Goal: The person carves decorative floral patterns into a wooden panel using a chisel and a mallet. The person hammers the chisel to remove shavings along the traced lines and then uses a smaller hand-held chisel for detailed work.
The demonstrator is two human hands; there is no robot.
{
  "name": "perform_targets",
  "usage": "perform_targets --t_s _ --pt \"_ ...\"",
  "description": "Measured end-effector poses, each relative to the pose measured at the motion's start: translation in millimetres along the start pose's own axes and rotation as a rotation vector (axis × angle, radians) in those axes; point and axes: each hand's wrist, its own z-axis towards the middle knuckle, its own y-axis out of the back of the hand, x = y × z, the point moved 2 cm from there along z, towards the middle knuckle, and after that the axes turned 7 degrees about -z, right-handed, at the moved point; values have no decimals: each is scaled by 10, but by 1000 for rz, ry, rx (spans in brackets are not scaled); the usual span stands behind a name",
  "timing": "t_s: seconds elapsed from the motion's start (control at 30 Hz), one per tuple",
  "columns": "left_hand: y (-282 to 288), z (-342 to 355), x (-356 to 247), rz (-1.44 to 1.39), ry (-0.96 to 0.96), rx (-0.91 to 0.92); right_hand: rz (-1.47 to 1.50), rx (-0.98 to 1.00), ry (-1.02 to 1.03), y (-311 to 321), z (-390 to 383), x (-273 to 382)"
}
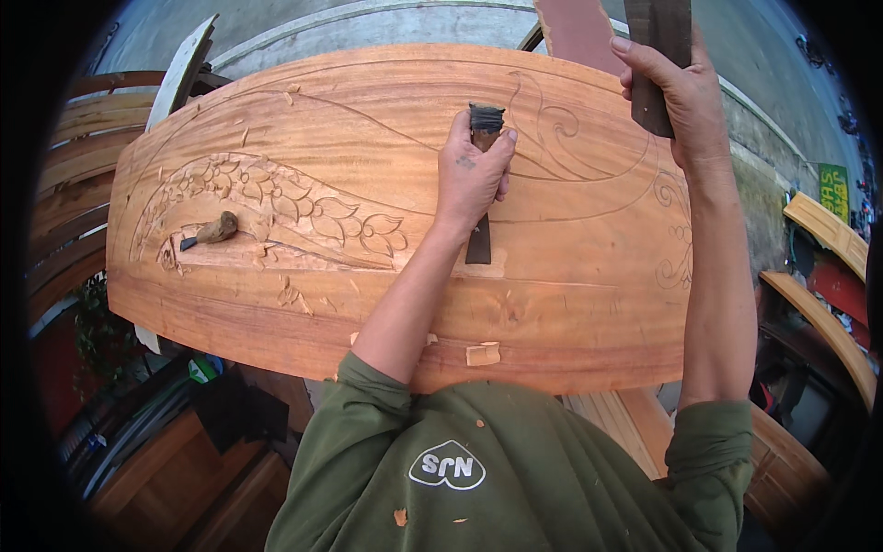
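Note:
My left hand is wrapped round the handle of a broad chisel. Black wrapping covers the handle's top, and the dark flat blade points toward me, its end on the wooden panel. Raised at the upper right, my right hand grips a dark wooden block, which runs out of the picture at the top. Carved flowers and leaves fill the panel's left part. Drawn scrolls mark its right side. A short-handled chisel lies on the carving.
Wood shavings are scattered over the panel, and a larger chip rests near its front edge. Stacked wooden slats stand at left. Curved wooden pieces are at right. A pinkish board sticks out beyond the far edge.

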Motion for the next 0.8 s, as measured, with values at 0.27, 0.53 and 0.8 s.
perform_targets --t_s 0.27,0.53,0.8 --pt "3 -57 61 12 22 57 -558 719 -21 53 59 -230" --pt "58 43 226 86 113 -6 -359 520 -56 -227 -61 -556" --pt "30 1 32 -6 40 -4 69 55 -123 -24 155 -442"
